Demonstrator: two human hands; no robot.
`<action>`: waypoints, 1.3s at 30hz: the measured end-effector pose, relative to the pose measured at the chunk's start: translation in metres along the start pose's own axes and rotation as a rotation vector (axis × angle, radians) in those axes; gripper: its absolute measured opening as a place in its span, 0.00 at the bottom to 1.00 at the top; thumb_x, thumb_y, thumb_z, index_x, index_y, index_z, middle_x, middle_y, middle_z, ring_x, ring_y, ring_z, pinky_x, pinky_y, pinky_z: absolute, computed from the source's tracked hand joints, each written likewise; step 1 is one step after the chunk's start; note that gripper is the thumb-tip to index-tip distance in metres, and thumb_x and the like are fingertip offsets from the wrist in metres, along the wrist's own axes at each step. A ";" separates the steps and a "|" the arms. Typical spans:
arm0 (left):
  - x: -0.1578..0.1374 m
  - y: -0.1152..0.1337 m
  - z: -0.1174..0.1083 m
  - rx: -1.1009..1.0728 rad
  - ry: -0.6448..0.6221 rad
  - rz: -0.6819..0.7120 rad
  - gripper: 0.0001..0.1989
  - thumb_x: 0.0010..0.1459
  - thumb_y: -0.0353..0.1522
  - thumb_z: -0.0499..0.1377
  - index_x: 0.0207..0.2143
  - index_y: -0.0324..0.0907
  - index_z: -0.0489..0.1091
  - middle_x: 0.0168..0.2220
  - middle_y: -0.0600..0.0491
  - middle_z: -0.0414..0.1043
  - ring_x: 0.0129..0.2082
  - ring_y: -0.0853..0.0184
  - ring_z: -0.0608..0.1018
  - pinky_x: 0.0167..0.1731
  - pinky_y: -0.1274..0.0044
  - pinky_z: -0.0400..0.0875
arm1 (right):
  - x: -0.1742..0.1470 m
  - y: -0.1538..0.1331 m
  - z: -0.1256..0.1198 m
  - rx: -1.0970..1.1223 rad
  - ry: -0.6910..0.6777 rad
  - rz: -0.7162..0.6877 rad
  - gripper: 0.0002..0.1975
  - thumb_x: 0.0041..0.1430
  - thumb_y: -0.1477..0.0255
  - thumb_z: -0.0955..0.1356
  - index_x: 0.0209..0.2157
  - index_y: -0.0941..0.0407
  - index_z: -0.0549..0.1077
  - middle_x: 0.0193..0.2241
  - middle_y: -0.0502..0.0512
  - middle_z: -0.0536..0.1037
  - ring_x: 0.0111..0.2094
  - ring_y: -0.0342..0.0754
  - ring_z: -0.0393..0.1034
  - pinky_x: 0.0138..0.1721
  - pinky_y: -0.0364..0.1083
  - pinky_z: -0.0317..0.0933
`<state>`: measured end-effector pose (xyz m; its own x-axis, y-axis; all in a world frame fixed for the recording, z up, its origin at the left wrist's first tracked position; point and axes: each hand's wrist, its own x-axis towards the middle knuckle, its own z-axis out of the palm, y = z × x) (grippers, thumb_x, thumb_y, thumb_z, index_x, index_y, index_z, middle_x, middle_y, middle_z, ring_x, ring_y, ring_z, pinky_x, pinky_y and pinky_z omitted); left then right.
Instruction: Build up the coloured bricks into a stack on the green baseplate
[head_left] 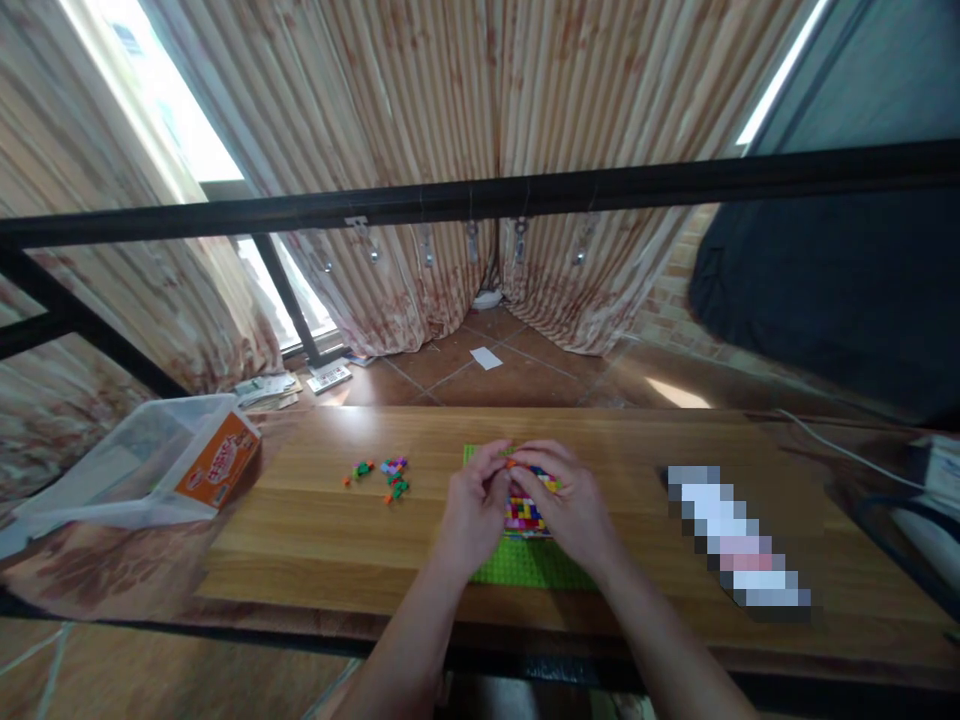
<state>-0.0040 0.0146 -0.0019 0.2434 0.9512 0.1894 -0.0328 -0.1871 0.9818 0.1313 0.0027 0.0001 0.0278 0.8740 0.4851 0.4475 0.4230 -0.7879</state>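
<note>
A green studded baseplate (pixel 525 566) lies on the wooden table in front of me. On it rises a block of building bricks (pixel 527 512) in pink, yellow, red, white and blue. My left hand (pixel 480 495) curls against the left side of this block, fingers bent near its far edge. From the right, my right hand (pixel 566 495) arches over it, thumb and fingertips meeting the left hand around an orange brick (pixel 511 463) at the far end. My hands cover part of the block, and the exact fingertip grip is hidden.
Several loose small bricks (pixel 396 482) lie left on the wooden table (pixel 330 555). A clear plastic box (pixel 150 465) with an orange label stands beyond the left end. A blurred-out rectangular object (pixel 739 540) lies on the right. A black metal bar (pixel 450 203) crosses behind the table.
</note>
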 end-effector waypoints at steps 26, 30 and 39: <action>0.034 -0.044 0.006 0.147 0.125 -0.096 0.12 0.57 0.27 0.54 0.41 0.41 0.75 0.38 0.49 0.79 0.39 0.65 0.79 0.45 0.72 0.72 | 0.004 0.043 -0.005 -0.054 -0.036 0.240 0.10 0.58 0.67 0.66 0.33 0.53 0.80 0.36 0.55 0.79 0.40 0.50 0.72 0.46 0.50 0.63; 0.035 -0.045 0.008 0.124 0.137 -0.104 0.12 0.55 0.28 0.57 0.40 0.40 0.76 0.37 0.49 0.78 0.38 0.65 0.78 0.43 0.73 0.73 | 0.004 0.046 -0.005 -0.049 -0.060 0.264 0.10 0.58 0.67 0.66 0.33 0.53 0.80 0.35 0.55 0.80 0.39 0.50 0.73 0.45 0.49 0.63; 0.038 -0.043 0.017 -0.012 0.161 -0.270 0.11 0.48 0.29 0.62 0.36 0.38 0.77 0.33 0.51 0.78 0.33 0.67 0.77 0.38 0.74 0.72 | 0.007 0.044 -0.006 -0.043 -0.106 0.327 0.12 0.56 0.65 0.66 0.33 0.53 0.81 0.34 0.55 0.82 0.36 0.50 0.75 0.41 0.49 0.65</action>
<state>0.0232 0.0551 -0.0369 0.0881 0.9930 -0.0792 0.0005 0.0795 0.9968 0.1567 0.0259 -0.0289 0.0837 0.9827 0.1655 0.4672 0.1080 -0.8775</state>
